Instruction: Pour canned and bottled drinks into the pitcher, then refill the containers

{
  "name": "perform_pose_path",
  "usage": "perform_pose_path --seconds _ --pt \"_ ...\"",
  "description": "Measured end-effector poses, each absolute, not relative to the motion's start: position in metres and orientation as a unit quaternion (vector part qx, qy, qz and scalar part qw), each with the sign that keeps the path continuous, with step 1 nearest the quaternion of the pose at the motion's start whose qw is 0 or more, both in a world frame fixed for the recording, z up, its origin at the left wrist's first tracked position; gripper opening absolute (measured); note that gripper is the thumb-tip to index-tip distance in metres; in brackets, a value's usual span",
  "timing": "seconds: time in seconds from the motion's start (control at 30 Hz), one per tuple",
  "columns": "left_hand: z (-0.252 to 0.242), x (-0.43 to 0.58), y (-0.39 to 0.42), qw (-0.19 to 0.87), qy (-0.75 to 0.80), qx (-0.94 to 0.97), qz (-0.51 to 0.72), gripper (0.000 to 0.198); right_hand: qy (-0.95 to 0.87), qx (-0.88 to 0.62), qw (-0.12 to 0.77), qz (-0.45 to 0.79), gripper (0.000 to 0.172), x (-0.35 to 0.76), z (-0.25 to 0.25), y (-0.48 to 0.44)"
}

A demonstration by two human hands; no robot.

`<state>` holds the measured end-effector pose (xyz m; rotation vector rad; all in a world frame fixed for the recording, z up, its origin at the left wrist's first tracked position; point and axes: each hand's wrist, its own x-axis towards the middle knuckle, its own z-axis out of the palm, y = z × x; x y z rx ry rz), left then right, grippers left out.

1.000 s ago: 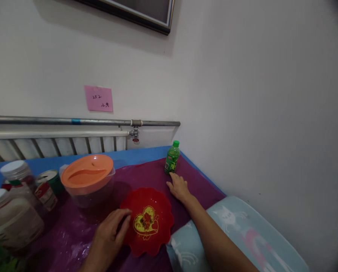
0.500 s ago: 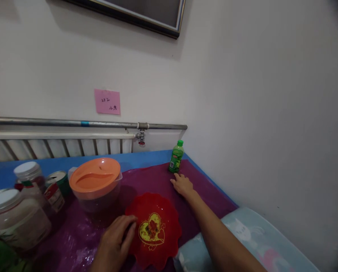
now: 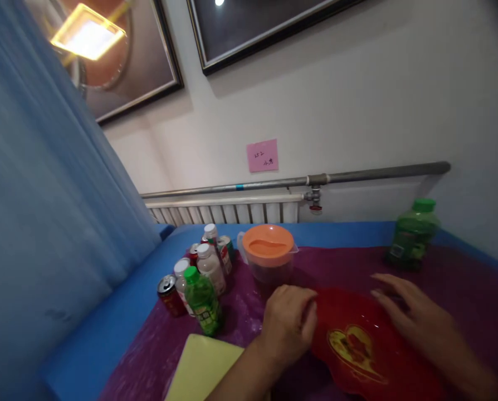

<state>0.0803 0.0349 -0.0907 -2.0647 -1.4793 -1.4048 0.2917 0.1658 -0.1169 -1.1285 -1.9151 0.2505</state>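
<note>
The red plate [image 3: 345, 306] lies on the purple sheet [image 3: 136, 367], between the two hands, with a yellow heart design on its face. The left hand [image 3: 288, 320] is at the plate's left edge, its fingers loosely curled with the thumb below them; its fingertips overlap the rim from this view, but whether they grip or only touch it I cannot tell. The right hand [image 3: 416, 317], blurred, is over the plate's right side, fingers extended and parted from the thumb, holding nothing; whether it touches the plate I cannot tell.

Just beyond the right hand, a green bottle [image 3: 414, 236] stands upright, apart from the fingers. Beyond the left hand stands the pitcher [image 3: 269, 264] with its orange lid [image 3: 269, 240]. Left of that hand, well apart from the plate, a second green bottle [image 3: 203, 306] stands in front of a white-capped bottle [image 3: 211, 270] and near a dark red can [image 3: 171, 298]. A yellow sheet [image 3: 203, 365] lies beside the left forearm.
</note>
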Motion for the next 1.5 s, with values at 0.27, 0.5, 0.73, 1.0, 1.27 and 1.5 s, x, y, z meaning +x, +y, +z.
perform_pose_path --seconds 0.27,0.5,0.73,1.0,1.27,1.5 --pt "-0.022 -0.01 -0.04 0.295 -0.713 -0.474 -0.424 0.029 -0.749 -0.451 0.451 0.178 0.026 0.29 -0.102 0.154" --pt "-0.021 -0.056 -0.056 0.135 -0.844 -0.409 -0.32 0.047 -0.753 -0.392 0.503 0.162 0.024 0.289 -0.111 0.157" --pt "0.003 -0.015 -0.077 0.107 -0.826 -0.364 -0.417 0.049 -0.755 -0.36 0.509 0.206 0.024 0.285 -0.097 0.139" --pt "0.005 0.082 -0.082 -0.037 -0.658 -0.476 -0.582 0.036 -0.885 -0.194 0.356 0.228 0.077 0.261 -0.048 0.055" --pt "0.002 0.099 -0.069 -0.138 -0.59 -0.473 -0.64 0.031 -0.863 -0.176 0.464 0.095 0.065 0.274 -0.05 0.056" --pt "-0.09 0.083 -0.053 -0.295 -0.726 -0.542 -0.304 0.021 -0.753 -0.38 0.505 0.185 0.07 0.283 -0.057 0.082"
